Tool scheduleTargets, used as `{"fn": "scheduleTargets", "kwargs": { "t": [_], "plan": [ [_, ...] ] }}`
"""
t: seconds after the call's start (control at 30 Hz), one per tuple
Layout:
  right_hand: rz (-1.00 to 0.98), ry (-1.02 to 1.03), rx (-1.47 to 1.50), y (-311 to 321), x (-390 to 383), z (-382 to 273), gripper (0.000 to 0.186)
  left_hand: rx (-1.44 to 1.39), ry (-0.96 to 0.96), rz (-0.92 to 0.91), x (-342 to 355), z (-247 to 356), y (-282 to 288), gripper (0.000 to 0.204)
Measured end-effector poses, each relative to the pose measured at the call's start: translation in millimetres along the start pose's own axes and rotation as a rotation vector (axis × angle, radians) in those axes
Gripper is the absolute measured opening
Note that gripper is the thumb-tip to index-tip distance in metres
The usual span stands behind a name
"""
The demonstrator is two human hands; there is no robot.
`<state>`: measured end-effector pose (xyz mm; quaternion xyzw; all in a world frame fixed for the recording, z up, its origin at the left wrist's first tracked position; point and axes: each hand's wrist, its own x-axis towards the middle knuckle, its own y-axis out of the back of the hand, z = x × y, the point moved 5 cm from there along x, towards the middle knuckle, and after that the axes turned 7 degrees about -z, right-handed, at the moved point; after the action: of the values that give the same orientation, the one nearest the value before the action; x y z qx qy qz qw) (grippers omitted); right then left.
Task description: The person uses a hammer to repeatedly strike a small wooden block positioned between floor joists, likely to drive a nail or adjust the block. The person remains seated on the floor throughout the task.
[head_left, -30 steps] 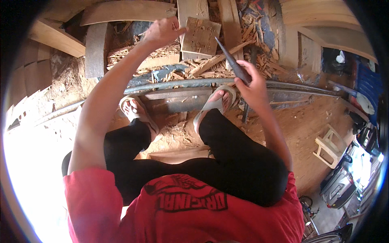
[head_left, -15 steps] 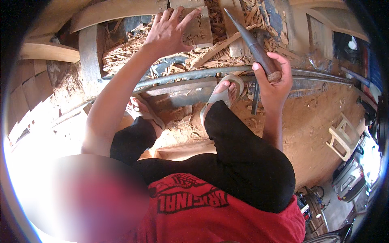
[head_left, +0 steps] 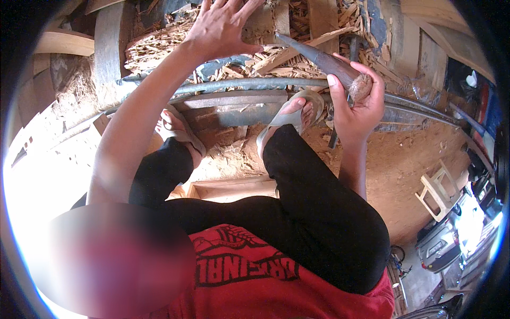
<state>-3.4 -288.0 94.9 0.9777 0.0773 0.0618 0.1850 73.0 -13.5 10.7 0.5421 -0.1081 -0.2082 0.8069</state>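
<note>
A person in a red shirt holds a pointed tool, the right hand with fingers curled around its dark handle, the tip angled toward a wooden block. The left hand spreads its fingers, grasping nothing visible, at the block's left side; contact cannot be told. Wood chips lie beyond a long pipe, near two sandaled feet.

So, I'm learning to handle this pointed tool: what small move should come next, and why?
Perhaps lay the left hand flat on the wooden board to steady it: that hand is spread at the board's left edge, while the right hand holds the pointed tool with its tip near the board.
</note>
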Motion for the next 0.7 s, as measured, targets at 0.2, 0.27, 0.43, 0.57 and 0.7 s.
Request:
{"fn": "scheduleTargets", "kwargs": {
  "t": [0.2,0.27,0.43,0.57,0.7],
  "plan": [
    [-0.058,0.051,-0.065,-5.6,2.7,-4.1,0.044,-0.005,-0.017,0.013,1.3,0.8,1.3,0.120],
    [-0.055,0.045,-0.058,-7.1,2.7,-4.4,0.043,0.023,-0.024,0.029,2.2,2.5,3.4,0.120],
    [-0.059,0.109,-0.140,-7.2,14.8,-12.9,0.042,-0.013,-0.024,0.036,0.0,7.5,4.5,0.119],
    [-0.151,0.151,-0.194,-7.8,40.2,-25.8,0.046,-0.390,-0.334,0.315,7.9,35.1,30.8,0.109],
    [-0.168,0.414,-0.381,-16.3,68.2,-52.3,0.046,-1.133,-0.460,0.317,31.8,72.0,59.3,0.095]
  ]
}}
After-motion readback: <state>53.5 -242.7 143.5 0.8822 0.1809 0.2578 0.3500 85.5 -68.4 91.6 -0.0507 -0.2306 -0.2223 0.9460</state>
